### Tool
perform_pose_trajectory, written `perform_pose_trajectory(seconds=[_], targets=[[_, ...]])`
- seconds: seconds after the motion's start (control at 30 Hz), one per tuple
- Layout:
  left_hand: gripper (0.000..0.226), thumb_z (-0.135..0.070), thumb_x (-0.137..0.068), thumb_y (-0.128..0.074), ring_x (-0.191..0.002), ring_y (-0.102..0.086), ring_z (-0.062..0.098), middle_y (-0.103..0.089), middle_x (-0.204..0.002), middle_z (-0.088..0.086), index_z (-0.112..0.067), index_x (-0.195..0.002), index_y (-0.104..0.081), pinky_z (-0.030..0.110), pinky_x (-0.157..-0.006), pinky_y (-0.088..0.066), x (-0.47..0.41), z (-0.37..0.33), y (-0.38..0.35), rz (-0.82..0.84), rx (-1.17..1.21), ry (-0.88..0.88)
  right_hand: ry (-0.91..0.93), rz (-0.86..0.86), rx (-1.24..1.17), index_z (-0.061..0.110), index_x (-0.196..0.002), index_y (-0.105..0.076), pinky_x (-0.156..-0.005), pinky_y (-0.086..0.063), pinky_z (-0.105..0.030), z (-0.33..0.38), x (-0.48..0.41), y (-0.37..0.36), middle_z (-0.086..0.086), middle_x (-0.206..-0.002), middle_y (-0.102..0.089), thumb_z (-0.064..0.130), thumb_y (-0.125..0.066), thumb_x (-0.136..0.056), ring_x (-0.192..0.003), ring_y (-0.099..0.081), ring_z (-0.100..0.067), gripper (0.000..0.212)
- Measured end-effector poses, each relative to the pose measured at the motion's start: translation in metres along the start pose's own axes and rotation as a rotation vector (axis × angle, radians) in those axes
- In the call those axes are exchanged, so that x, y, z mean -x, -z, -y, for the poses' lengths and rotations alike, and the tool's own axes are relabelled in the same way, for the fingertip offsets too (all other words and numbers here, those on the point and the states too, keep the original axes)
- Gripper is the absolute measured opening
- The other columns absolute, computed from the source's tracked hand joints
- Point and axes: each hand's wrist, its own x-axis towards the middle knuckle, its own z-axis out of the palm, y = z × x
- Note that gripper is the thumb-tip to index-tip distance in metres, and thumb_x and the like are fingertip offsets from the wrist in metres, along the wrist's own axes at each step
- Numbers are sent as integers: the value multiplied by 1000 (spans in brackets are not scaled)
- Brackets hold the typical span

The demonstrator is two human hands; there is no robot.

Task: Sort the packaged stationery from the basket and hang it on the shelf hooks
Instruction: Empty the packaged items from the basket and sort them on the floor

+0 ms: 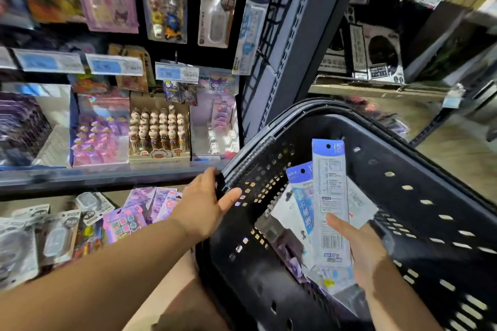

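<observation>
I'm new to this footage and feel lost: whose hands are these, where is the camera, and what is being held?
There is no machine here: a person wears one camera on the head, looking down at their own hands. The left hand grips the rim of a dark basket. The right hand holds a long blue-and-white packet above more packets lying in the basket. To the left, a shop shelf carries hanging stationery packs.

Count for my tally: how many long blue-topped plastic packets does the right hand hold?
2: front packet upright, second packet tilted behind its left edge, both in the right hand; others may be hidden.
</observation>
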Motion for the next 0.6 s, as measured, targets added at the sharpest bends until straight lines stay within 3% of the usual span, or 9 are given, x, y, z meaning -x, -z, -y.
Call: perform_pose_trajectory(seconds=[0.07,0.13,0.2,0.3,0.37,0.47,0.53,0.6], targets=[[106,-87,-74,-28,-140,-24,23,-33,-151,4,-15,-151,-23,33,-116,-17,10,-12,4,-61,-129,-83,11,64,-2,24,-127,-58,-52,-56,-26,4,17,-11,2,-102,-75,9,-61,-89,-84,-73,-13,41],[109,-86,-67,-15,-136,-25,19,-36,-148,0,-17,-150,-26,28,-111,-17,22,-23,7,-92,-133,-171,33,117,-24,25,-130,-57,-59,-58,-31,5,33,-23,-2,-110,-73,12,-60,-88,-93,-72,-19,44],[98,-80,-69,-26,-125,-37,10,-48,-135,-5,-19,-144,-36,20,-100,-27,36,-37,10,-32,52,-218,59,159,-44,28,-130,-56,-68,-59,-37,5,48,-39,-2,-113,-72,14,-60,-86,-98,-71,-21,46],[58,-60,-78,-56,-117,-51,-1,-53,-123,-20,-28,-124,-44,13,-92,-38,59,-55,16,138,418,-207,103,199,-81,30,-127,-57,-81,-54,-46,7,60,-71,-3,-113,-72,16,-64,-79,-100,-70,-25,51],[46,-49,-81,-69,-117,-55,-3,-57,-124,-19,-34,-117,-45,14,-91,-45,64,-56,22,78,578,-183,136,208,-98,26,-124,-59,-85,-53,-49,9,62,-96,-6,-110,-72,10,-63,-79,-99,-70,-27,48],[70,-74,-61,-74,-124,-52,13,-56,-127,-7,-47,-120,-46,39,-102,-46,60,-45,45,-170,508,-142,200,205,-100,17,-126,-58,-89,-53,-49,11,59,-138,-9,-109,-72,-7,-53,-87,-101,-69,-28,46],[86,-89,-48,-66,-119,-55,23,-57,-123,-3,-49,-121,-47,53,-94,-50,56,-34,70,-275,436,-120,218,269,-118,14,-129,-56,-92,-51,-51,13,57,-170,-11,-112,-71,-4,-58,-84,-105,-67,-30,48],[87,-94,-44,-60,-112,-57,30,-57,-117,0,-52,-119,-47,58,-84,-53,55,-27,99,-318,352,-35,217,365,-138,16,-129,-57,-93,-50,-54,15,57,-201,-11,-115,-70,6,-64,-79,-106,-67,-32,52]])
